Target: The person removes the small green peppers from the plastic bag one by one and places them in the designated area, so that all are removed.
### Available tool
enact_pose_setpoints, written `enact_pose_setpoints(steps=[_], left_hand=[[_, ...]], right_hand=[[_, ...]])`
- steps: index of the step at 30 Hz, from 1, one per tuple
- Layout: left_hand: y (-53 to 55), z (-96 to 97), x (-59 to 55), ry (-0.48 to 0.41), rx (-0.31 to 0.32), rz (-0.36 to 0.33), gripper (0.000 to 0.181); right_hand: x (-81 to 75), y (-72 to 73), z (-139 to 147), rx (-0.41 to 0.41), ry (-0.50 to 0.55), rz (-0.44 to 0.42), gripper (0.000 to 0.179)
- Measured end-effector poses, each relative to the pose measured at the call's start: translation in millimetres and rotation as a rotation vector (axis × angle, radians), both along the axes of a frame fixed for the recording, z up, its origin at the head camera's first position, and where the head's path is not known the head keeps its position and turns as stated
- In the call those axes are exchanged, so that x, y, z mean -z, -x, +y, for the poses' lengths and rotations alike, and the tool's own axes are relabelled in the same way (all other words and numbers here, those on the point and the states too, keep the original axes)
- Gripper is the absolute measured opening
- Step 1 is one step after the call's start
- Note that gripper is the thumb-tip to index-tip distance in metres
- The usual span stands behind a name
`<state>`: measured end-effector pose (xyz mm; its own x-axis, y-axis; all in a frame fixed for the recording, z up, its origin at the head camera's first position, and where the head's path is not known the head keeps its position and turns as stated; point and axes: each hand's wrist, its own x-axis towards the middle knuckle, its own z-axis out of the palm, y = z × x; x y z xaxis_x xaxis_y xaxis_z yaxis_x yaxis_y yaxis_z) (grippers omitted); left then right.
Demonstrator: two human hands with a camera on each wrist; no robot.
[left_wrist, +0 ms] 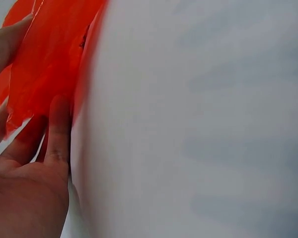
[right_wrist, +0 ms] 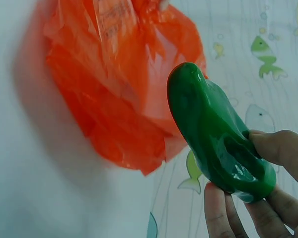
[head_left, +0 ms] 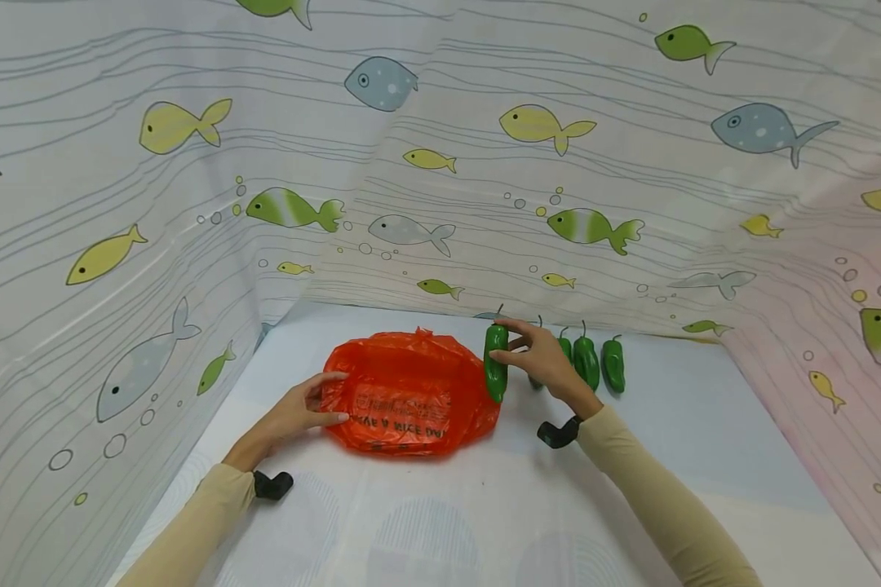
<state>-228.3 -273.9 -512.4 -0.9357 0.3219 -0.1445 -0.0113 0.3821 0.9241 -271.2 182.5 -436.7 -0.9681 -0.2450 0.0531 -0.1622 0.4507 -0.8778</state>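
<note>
A red plastic bag (head_left: 404, 399) with printed lettering lies on the table, its mouth spread wide. My left hand (head_left: 294, 416) holds the bag's left side, thumb and fingers around it; in the left wrist view, the film covers part of the fingers (left_wrist: 59, 129). At the bag's right edge, my right hand (head_left: 539, 359) pinches a long green chili pepper (head_left: 495, 367) between thumb and fingers. It hangs upright, stem up, overlapping the bag's rim in the head view. The right wrist view shows the glossy green chili pepper (right_wrist: 213, 139) close in front of the bag (right_wrist: 114, 89).
Several more green chili peppers (head_left: 613, 364) stand in a row at the back right, partly behind my right hand. A fish-patterned sheet (head_left: 477, 196) rises behind and on both sides of the white table (head_left: 440, 514).
</note>
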Motion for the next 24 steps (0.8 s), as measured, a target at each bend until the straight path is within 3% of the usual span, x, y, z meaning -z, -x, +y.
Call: enact_pose_setpoints(steps=[12,24], left_hand=[[-1.2,-1.1,1.8,-0.023,0.0,-0.01,0.079],[-0.8,0.5,-0.4,-0.012,0.001,-0.004,0.078]], right_hand=[[8.3,-2.0,35,0.059,-0.052,0.035,0.066],[13.4,-6.9,68,0.131,-0.051,0.018,0.068]])
